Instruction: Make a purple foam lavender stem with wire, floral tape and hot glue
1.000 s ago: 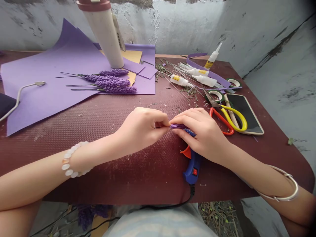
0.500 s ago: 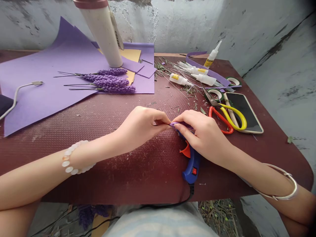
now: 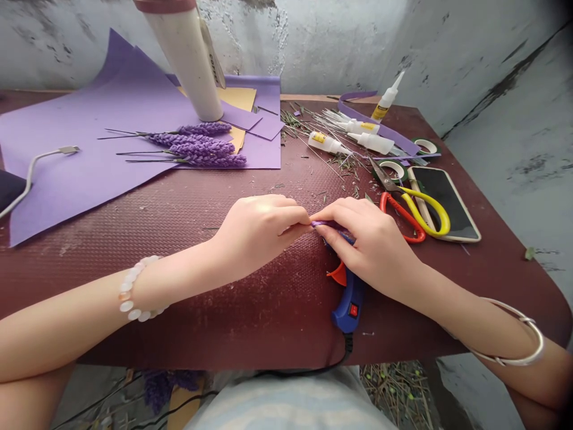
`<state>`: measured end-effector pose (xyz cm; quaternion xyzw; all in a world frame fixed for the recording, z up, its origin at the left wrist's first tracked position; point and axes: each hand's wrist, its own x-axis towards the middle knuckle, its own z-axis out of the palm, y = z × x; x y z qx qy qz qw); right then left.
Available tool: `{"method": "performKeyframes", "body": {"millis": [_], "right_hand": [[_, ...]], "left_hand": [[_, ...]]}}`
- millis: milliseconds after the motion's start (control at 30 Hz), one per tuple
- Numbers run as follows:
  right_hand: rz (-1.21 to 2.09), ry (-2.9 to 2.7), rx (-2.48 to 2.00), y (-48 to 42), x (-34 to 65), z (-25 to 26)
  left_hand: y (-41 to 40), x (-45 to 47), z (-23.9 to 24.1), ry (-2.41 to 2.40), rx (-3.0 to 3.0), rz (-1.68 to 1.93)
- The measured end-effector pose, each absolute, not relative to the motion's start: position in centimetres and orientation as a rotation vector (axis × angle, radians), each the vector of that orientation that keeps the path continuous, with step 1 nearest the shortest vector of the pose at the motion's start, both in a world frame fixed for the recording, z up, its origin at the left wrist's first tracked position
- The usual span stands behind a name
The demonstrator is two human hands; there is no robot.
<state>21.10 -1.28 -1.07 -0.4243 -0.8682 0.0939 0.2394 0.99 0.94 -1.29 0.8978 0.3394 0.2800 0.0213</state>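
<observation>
Over the middle of the table, my left hand (image 3: 262,230) and my right hand (image 3: 369,245) meet at the fingertips. Between them shows a small purple strip (image 3: 318,224), pinched by both; most of it is hidden by the fingers. A thin dark stem (image 3: 210,228) pokes out on the far side of my left hand, and whether it joins the purple strip I cannot tell. Under my right hand lies a blue hot glue gun (image 3: 349,298) with an orange trigger (image 3: 339,275), its front part covered by the hand.
Finished purple flower sprigs (image 3: 201,149) lie on purple sheets (image 3: 89,155) near a white tumbler (image 3: 188,65). To the right are scissors (image 3: 416,209), a phone (image 3: 454,203), green tape rolls (image 3: 394,171), glue bottles (image 3: 329,143) and wires. The glue gun's cord (image 3: 331,363) hangs over the front edge.
My left hand has turned slightly, its other fingers closing closer to the pinch. The thin dark stem now shows behind it. The right hand stays nearly in place.
</observation>
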Motion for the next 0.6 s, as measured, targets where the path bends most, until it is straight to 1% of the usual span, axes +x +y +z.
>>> {"method": "performKeyframes", "body": {"millis": [133, 267, 400, 600], "right_hand": [[0.439, -2.335, -1.207, -1.0, 21.4, -0.2], [0.463, -2.346, -1.198, -0.8, 21.5, 0.2], [0.4, -2.372, -1.206, -0.8, 21.4, 0.0], [0.15, -2.401, -1.134, -1.0, 21.4, -0.5]], "left_hand": [[0.8, 0.8, -1.2, 1.009, 2.915, 0.933], [0.5, 0.7, -1.3, 0.977, 3.032, 0.912], [0.5, 0.7, -1.4, 0.96, 3.025, 0.942], [0.4, 1.1, -1.1, 1.03, 2.77, 1.002]]}}
